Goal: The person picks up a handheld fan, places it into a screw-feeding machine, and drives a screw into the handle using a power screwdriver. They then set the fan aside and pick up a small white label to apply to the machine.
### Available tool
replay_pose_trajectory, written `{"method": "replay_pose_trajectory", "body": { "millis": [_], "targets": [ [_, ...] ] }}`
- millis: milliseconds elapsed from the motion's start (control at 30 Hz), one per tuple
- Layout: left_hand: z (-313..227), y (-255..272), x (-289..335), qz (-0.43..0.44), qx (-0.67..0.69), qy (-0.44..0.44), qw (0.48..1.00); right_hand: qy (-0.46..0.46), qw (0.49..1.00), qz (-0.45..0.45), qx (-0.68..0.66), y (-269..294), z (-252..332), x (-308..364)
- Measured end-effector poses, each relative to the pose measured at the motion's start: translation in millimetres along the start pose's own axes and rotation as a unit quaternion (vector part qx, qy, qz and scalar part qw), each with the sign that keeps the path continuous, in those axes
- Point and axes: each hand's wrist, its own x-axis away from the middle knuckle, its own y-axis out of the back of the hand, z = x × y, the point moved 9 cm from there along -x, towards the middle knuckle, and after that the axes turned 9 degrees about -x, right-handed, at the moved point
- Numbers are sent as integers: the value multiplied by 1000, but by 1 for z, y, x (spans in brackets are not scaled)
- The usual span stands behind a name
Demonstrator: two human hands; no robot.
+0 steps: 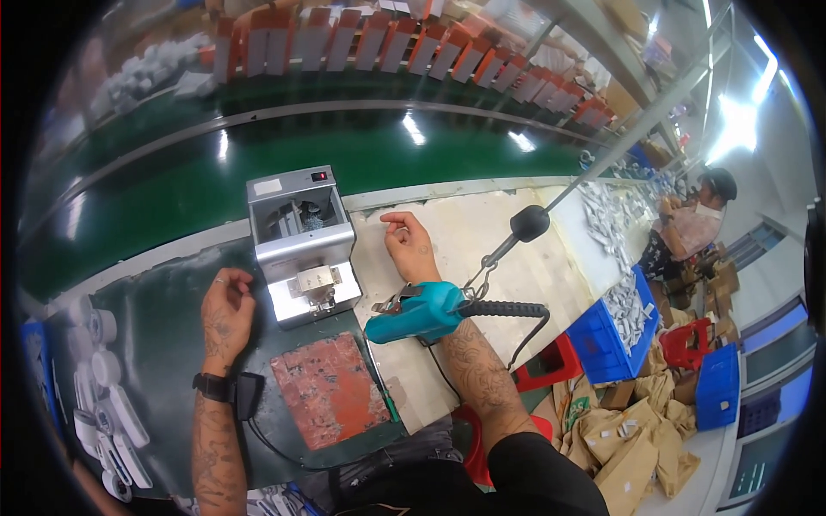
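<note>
A grey metal screw feeder [301, 245] with a lit red switch stands on the bench, small metal pieces in its open bin. My left hand [227, 311], a black watch at its wrist, rests beside the feeder's left side. Its fingers curl loosely with the thumb apart, and it holds nothing. To the feeder's right, my right hand [408, 246] lies over the beige sheet [490, 249], empty, fingers loosely bent and forefinger partly stretched. A teal electric screwdriver [417, 313] hangs from a hook and chain, hiding my right wrist. A worn red pad [331, 390] lies in front of the feeder.
White plastic devices [105, 404] pile up at left. A black adapter [249, 396] sits by my left wrist; a green-handled tool [391, 408] lies beside the pad. Beyond runs a green conveyor [344, 146]. At right are a blue crate [615, 331] and a seated person [693, 224].
</note>
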Motion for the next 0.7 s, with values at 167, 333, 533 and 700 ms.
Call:
{"method": "replay_pose_trajectory", "body": {
  "millis": [167,333,533,700],
  "targets": [
    [-1,-1,0,0,-11,-2,1000,4,1000,-1,-6,2,0,-1],
    [2,0,0,-9,-13,-4,1000,-15,1000,2,-11,-2,3,0],
    [5,-1,-2,-10,-18,0,1000,-24,1000,-1,-19,-1,1,-1],
    [4,0,-1,-12,-18,1,1000,-8,1000,-11,-6,0,4,1]
  ]
}}
